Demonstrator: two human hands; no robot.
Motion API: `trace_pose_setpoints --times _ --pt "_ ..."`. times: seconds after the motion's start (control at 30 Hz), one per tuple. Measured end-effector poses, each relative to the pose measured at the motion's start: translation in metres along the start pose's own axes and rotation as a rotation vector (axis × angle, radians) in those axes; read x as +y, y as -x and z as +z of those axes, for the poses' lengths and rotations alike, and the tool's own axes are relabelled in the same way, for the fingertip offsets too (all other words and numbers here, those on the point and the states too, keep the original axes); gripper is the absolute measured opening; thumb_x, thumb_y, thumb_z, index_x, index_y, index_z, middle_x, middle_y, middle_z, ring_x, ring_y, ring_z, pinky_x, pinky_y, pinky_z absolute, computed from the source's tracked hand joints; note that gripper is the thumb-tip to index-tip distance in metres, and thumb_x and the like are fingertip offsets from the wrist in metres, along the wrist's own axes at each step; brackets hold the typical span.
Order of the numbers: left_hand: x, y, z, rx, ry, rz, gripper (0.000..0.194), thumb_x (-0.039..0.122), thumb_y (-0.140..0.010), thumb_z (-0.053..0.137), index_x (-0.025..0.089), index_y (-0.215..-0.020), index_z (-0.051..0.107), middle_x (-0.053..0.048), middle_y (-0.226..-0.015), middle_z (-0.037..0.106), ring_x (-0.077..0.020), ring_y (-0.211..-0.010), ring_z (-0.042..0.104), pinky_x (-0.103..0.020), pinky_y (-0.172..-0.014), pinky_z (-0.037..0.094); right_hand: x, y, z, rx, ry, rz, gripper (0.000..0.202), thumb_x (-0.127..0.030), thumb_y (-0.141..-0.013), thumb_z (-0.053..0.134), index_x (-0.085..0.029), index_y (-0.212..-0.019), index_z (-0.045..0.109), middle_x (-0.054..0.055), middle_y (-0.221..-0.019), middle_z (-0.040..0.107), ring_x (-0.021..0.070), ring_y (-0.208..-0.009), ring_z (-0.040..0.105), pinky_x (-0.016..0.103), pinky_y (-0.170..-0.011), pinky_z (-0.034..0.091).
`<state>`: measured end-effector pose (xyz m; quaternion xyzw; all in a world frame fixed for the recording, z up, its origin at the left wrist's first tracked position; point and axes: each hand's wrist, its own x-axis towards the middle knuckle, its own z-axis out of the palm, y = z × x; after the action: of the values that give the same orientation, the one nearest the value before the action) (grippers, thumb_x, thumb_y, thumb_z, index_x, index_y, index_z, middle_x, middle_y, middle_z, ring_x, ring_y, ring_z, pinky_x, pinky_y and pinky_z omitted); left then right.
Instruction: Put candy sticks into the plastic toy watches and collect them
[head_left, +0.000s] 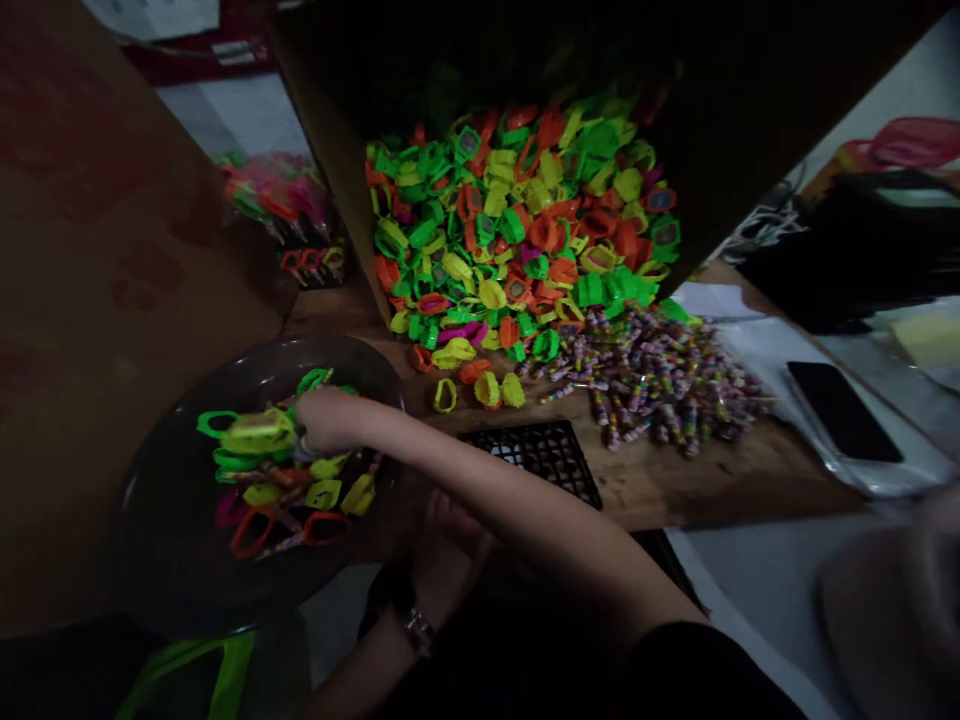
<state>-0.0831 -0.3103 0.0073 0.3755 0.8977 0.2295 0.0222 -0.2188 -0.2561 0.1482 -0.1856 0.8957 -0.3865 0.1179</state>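
Toy watches (259,432) — looped, bright plastic — lie heaped.

A blurred yellow toy watch (259,432), seemingly gripped, overlies green ones (238,461) in a bowl (169,515).

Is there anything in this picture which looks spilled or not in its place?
Some toy watches lie loose on the wooden table, just outside the open large box, so they look spilled; the wrapped sticks beside them form an untidy heap.
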Motion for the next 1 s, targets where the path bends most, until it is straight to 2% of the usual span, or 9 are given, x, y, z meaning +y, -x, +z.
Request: trace_pose_setpoints --times 0.07,0.1,0.13,0.2,0.27,0.37,0.47,0.73,1.0 --pt "0.000 -0.004 0.003 -0.018 -0.018 0.044 0.022 0.022 -0.083 0.063 0.020 -0.105 0.063 -0.009 -0.116 0.060 -0.0258 -0.111 0.054 -0.049 -0.095 0.046 0.016 0.042 -0.026 0.128 -0.143 -0.046 0.020 -0.018 -0.078 0.063 -0.017 -0.098 0.064 -0.001 -0.095 0.071 0.0143 -0.081 0.069 0.021 -0.070 0.055" --pt "-0.001 -0.004 0.003 -0.025 -0.047 0.073 0.025 0.019 -0.081 0.064 0.021 -0.106 0.064 -0.010 -0.119 0.059 -0.0270 -0.112 0.053 -0.050 -0.096 0.046 0.028 0.066 -0.035 0.287 -0.389 -0.138 0.030 -0.022 -0.080 0.060 -0.018 -0.110 0.058 0.000 -0.098 0.070 0.0113 -0.074 0.068 0.021 -0.065 0.056" --pt "-0.002 -0.004 0.003 -0.030 -0.085 0.105 0.029 0.018 -0.080 0.066 0.022 -0.108 0.064 -0.010 -0.122 0.058 -0.0279 -0.113 0.053 -0.051 -0.097 0.045 0.043 0.090 -0.040 0.371 -0.615 -0.179 0.034 -0.026 -0.079 0.062 -0.019 -0.112 0.057 0.000 -0.097 0.069 0.0111 -0.068 0.067 0.024 -0.061 0.057" --pt "-0.004 -0.003 0.002 -0.023 -0.161 0.175 0.036 0.018 -0.078 0.067 0.021 -0.113 0.061 -0.011 -0.125 0.056 -0.0281 -0.113 0.053 -0.051 -0.096 0.046 0.077 0.129 -0.036 0.566 -0.827 -0.088 0.034 -0.031 -0.073 0.068 -0.019 -0.104 0.061 0.001 -0.087 0.069 0.0128 -0.064 0.066 0.028 -0.061 0.057" --pt "-0.006 -0.002 0.001 -0.005 -0.190 0.213 0.035 0.020 -0.078 0.067 0.021 -0.113 0.061 -0.011 -0.125 0.057 -0.0272 -0.113 0.054 -0.049 -0.098 0.046 0.113 0.148 -0.014 0.613 -0.847 0.073 0.035 -0.039 -0.065 0.075 -0.017 -0.091 0.066 0.002 -0.076 0.069 0.0162 -0.062 0.065 0.029 -0.056 0.055" --pt "-0.006 -0.002 0.001 0.015 -0.176 0.220 0.031 0.022 -0.079 0.067 0.020 -0.110 0.062 -0.010 -0.124 0.059 -0.0253 -0.110 0.056 -0.048 -0.101 0.045 0.150 0.146 0.029 0.619 -0.693 0.241 0.042 -0.051 -0.059 0.075 -0.014 -0.077 0.068 0.005 -0.069 0.069 0.0201 -0.063 0.064 0.031 -0.056 0.053" --pt "-0.004 -0.002 0.001 0.021 -0.177 0.215 0.030 0.022 -0.079 0.067 0.019 -0.109 0.063 -0.010 -0.123 0.060 -0.0251 -0.109 0.057 -0.048 -0.101 0.045 0.164 0.138 0.053 0.627 -0.612 0.257 0.044 -0.053 -0.059 0.073 -0.013 -0.075 0.068 0.006 -0.070 0.070 0.0207 -0.064 0.064 0.034 -0.065 0.053" --pt "-0.003 -0.001 0.000 0.023 -0.158 0.194 0.030 0.022 -0.081 0.065 0.020 -0.110 0.061 -0.009 -0.125 0.059 -0.0245 -0.111 0.056 -0.046 -0.099 0.047 0.170 0.143 0.052 0.613 -0.441 0.252 0.032 -0.044 -0.065 0.070 -0.014 -0.075 0.067 0.007 -0.072 0.070 0.0218 -0.069 0.063 0.033 -0.068 0.051" --pt "0.001 -0.002 -0.006 -0.042 0.023 0.103 0.027 0.018 -0.081 0.064 0.019 -0.108 0.063 -0.012 -0.119 0.062 -0.0274 -0.112 0.056 -0.050 -0.098 0.045 0.148 0.138 0.060 0.514 -0.222 0.243 0.010 -0.020 -0.073 0.059 -0.016 -0.079 0.066 0.008 -0.075 0.069 0.0222 -0.074 0.063 0.031 -0.071 0.049"
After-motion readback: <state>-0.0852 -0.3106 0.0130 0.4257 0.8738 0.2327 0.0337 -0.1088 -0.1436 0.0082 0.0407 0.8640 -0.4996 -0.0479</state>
